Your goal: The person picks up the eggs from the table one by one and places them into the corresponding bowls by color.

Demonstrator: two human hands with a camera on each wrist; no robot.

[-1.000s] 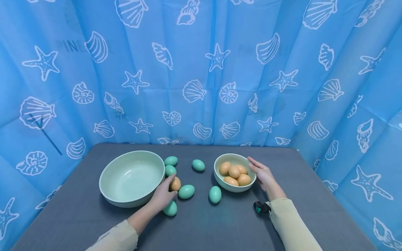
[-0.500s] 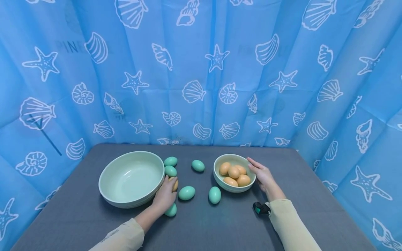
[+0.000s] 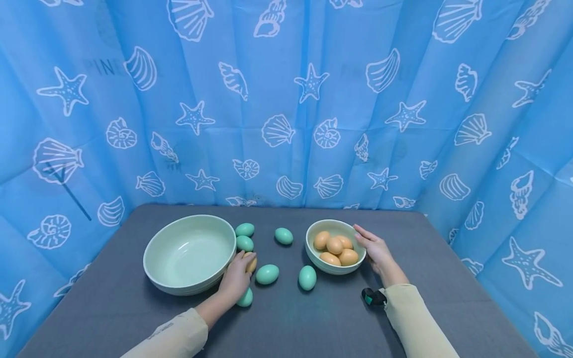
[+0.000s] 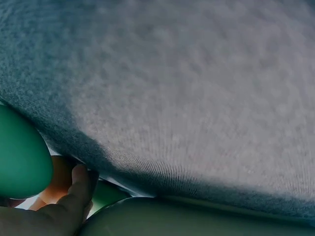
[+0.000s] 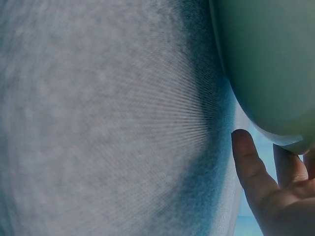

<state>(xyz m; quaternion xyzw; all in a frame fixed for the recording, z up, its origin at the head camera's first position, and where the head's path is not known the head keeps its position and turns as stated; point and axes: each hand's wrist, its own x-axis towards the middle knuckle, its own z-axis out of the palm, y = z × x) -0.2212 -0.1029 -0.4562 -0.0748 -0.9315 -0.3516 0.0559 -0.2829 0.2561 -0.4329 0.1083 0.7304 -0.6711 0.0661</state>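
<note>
Beside the large pale green bowl (image 3: 190, 253), my left hand (image 3: 236, 281) pinches a light brown egg (image 3: 252, 263) between thumb and fingers, low over the table. The left wrist view shows the fingers curled against that brown egg (image 4: 60, 179), with a green egg (image 4: 22, 155) in front. Another green egg (image 3: 244, 297) is partly hidden by the hand. On the right, my right hand (image 3: 378, 253) lies against the outer side of the smaller bowl (image 3: 335, 269), its fingers fairly straight at the rim. Several brown eggs (image 3: 334, 245) lie inside that bowl.
Two green eggs (image 3: 244, 243) sit along the large bowl's right side. More green eggs (image 3: 267, 274) are spread between the bowls on the grey table (image 3: 286, 323). A black strap (image 3: 373, 297) hangs at the right wrist. A blue shell-patterned curtain (image 3: 286, 99) stands behind.
My left hand has moved slightly up and to the right, and its fingers have closed round the brown egg. My right hand and the smaller bowl have stayed in place.
</note>
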